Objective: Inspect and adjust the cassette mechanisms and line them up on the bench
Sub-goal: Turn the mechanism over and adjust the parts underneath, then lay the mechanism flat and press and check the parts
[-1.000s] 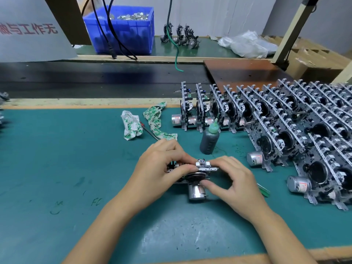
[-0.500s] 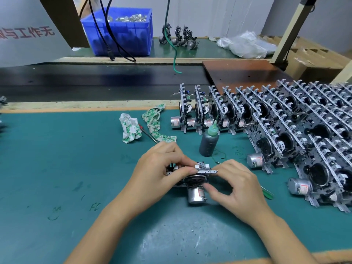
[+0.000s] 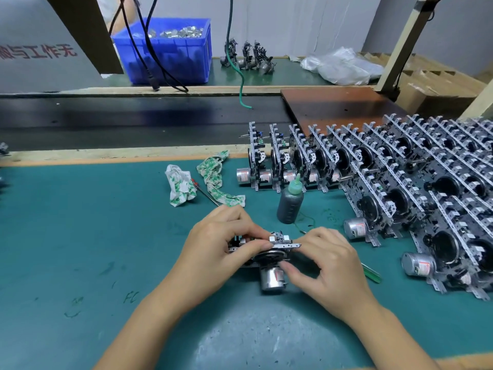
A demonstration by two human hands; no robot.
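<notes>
**Teal bench mat, one mechanism in both hands**

Teal mat covers the bench; scuffs and faint marks near its front edge. Left hand curls over the cassette mechanism, hiding its left half; thumb and fingers pinch the top rail. Silver motor can points toward the front edge. Right hand pinches its right end, fingertips partly out of sight. Dark bottle stands just behind. Finished mechanisms stand in rows toward the right edge, cut off there. Blue crate far behind.
</notes>
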